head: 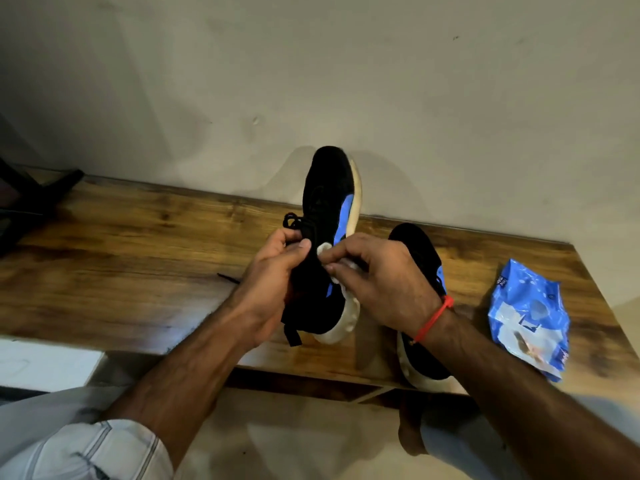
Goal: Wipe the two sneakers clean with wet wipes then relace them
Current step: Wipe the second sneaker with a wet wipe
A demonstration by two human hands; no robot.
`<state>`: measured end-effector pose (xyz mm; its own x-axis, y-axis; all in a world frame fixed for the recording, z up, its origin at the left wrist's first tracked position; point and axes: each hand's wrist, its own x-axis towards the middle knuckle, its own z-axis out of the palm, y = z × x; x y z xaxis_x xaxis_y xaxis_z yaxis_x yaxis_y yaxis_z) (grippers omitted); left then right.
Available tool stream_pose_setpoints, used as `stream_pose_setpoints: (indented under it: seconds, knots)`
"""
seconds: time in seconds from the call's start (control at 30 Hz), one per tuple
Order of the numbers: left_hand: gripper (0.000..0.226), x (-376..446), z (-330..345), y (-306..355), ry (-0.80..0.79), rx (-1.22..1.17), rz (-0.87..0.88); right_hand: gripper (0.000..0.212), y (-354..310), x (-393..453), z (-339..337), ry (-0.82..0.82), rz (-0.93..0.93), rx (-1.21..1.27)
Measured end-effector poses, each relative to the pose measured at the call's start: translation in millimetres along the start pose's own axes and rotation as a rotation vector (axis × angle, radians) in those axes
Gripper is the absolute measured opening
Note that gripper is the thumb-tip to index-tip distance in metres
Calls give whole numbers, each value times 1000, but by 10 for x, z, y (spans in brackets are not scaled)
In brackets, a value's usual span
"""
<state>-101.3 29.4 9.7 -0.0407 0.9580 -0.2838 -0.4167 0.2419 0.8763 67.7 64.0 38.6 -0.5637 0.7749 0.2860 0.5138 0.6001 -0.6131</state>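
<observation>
The left hand (273, 271) has its grip around a black sneaker (325, 216) with a blue side panel and a white sole, fingers and thumb curled round the shoe near its laces (292, 220). The shoe is lifted off the wooden counter (138, 258), toe pointing up and away toward the pale wall (346, 81), heel nearest the person. Its pull tab (292, 336) hangs below the left wrist.

The right hand (377, 282) pinches a white wet wipe (325, 251) between thumb and fingertips and presses it against the side of the held shoe, just right of the left grip. Most of the wipe is hidden under the fingers. A red thread band (434, 317) circles the right wrist.

The second sneaker (420, 258), same colours, lies on the counter just behind and beneath the right hand, partly covered by the wrist and forearm, toe toward the wall. Farther right of that grip, near the counter's end, lies a blue and white pack of wipes (530, 317). A loose black lace end (228, 278) rests on the counter to the left of the left forearm. Well to the left, at the counter's far corner, sits a dark object (38, 199) I cannot identify.
</observation>
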Motion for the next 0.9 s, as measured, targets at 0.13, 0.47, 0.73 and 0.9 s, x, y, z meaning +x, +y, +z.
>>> stream_pose_setpoints:
  seconds: [0.13,0.47,0.73,0.9]
  knots:
    - [16,-31,31,59,-12,-31,-36,13,-50,-33,45,-54,-147,-115]
    - [68,-96,214,-174,-157,219,-103,12,354,313,-187,205,69,-265]
    - [97,-61,73,-118,-107,259,-26,12,29,35,-167,176,76,-20]
    - [90,-170,207,-132,-225,636,142,9,308,261,-307,295,-18,-319]
